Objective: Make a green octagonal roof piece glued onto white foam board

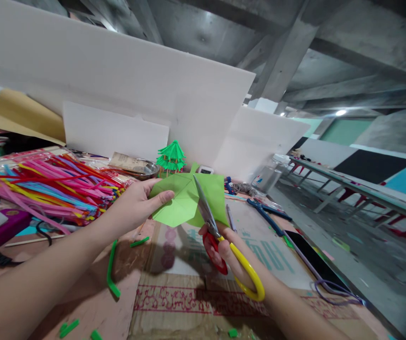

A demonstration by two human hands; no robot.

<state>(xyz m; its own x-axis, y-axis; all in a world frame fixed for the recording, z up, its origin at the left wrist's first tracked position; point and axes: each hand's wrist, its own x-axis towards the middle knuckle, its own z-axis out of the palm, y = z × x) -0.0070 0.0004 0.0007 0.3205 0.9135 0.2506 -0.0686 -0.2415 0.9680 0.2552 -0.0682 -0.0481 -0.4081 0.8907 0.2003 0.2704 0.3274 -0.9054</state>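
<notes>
A: Fingers first. Left?
B: Left hand point(153, 200), thumb flat on top of the green paper point(211, 189), other fingers tucked behind. Clamped on its left edge.
A: Right?
B: Right hand point(229, 252), fingers closed round the scissors point(208, 217), through the red and yellow handles. Blades point up and away, across the paper. Can't tell if any paper sits between them.
A: Where's the paper?
B: Held up off the desk point(92, 302), tilted, between the hands. Faint lines on it.
A: Under that?
B: Cardboard point(174, 326) with a printed red band. Left of it, a bent green strip point(111, 271) plus a few green scraps point(70, 328).
A: Right side?
B: Pen point(231, 218) near the right hand, then a dark blue-handled tool point(268, 217), then a phone point(316, 259), dark screen, at the desk's edge.
A: Far left?
B: Heap of coloured fuzzy sticks point(64, 189), past the left forearm. Purple tool point(4, 231) nearer, cut off by the frame.
A: Behind?
B: Small green tiered model point(172, 158) just beyond the paper, clear jar point(268, 174) off to the right, big white board point(117, 71) at the back.
</notes>
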